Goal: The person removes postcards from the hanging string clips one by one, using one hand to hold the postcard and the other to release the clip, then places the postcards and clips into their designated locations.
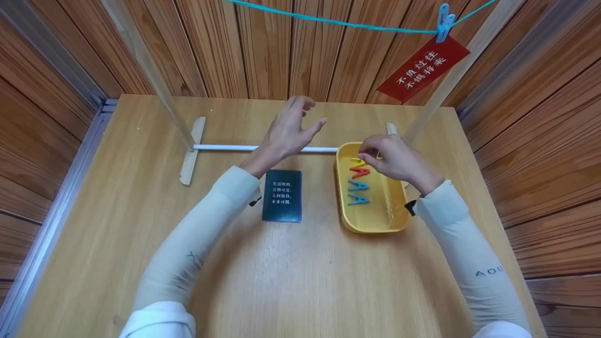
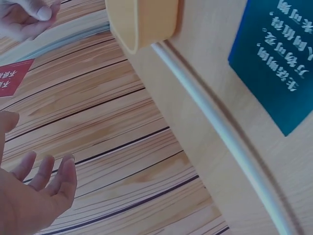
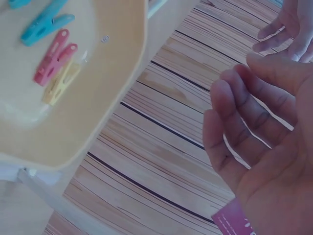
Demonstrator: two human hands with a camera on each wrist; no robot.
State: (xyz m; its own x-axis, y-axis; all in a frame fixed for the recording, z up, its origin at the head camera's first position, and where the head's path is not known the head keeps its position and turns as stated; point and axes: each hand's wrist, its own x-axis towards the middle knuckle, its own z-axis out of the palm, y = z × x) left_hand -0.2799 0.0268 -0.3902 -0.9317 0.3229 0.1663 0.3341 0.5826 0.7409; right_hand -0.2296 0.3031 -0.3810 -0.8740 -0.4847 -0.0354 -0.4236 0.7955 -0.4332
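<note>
My left hand (image 1: 290,130) is raised above the white crossbar (image 1: 225,148), fingers loosely bent and holding nothing. Over the far end of a yellow tray (image 1: 375,226) hovers my right hand (image 1: 393,158); in the right wrist view its fingers (image 3: 239,115) curl loosely with nothing between them. A yellow clothespin (image 3: 62,83), a red clothespin (image 1: 359,172) and two blue clothespins (image 1: 358,185) lie in a row in the tray. A dark green card (image 1: 282,196) with white writing lies on the table below my left wrist. Another card, red (image 1: 422,70), hangs tilted from a light blue clothespin (image 1: 444,23).
A turquoise cord (image 1: 328,19) runs between the upright posts of a rack, with the left post (image 1: 155,80) and right post (image 1: 462,77) standing on feet. Wood-plank walls (image 1: 291,61) enclose the table (image 1: 300,281) at the back and sides.
</note>
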